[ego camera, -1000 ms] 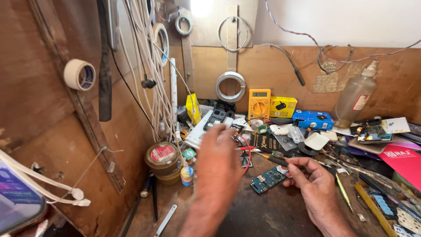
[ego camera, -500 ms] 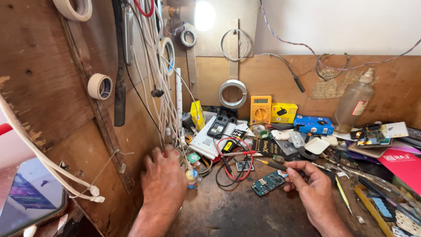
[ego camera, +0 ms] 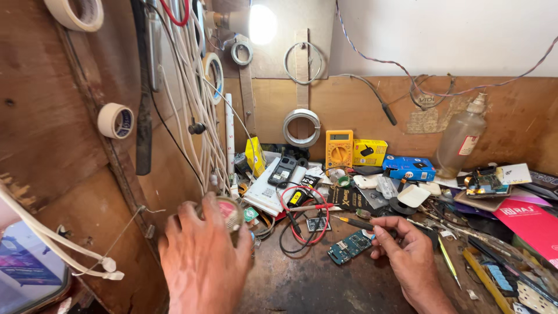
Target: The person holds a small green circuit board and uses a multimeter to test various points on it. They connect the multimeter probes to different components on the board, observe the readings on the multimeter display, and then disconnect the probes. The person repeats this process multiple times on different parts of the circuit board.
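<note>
On the bench, hands grip round tin [ego camera: 228, 210] and circuit board [ego camera: 349, 247].

yellow box [ego camera: 369, 152] – back wall | blue box [ego camera: 409, 167] – beside | phone screen [ego camera: 26, 279] – lower-left

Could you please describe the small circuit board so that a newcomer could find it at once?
Start at the yellow multimeter against the back wall and come forward. The circuit board lies flat by the right hand, the only teal-green piece there.

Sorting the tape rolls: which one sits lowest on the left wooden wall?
The white tape roll beside the dark hanging tool; the other roll is at the top edge.
</note>
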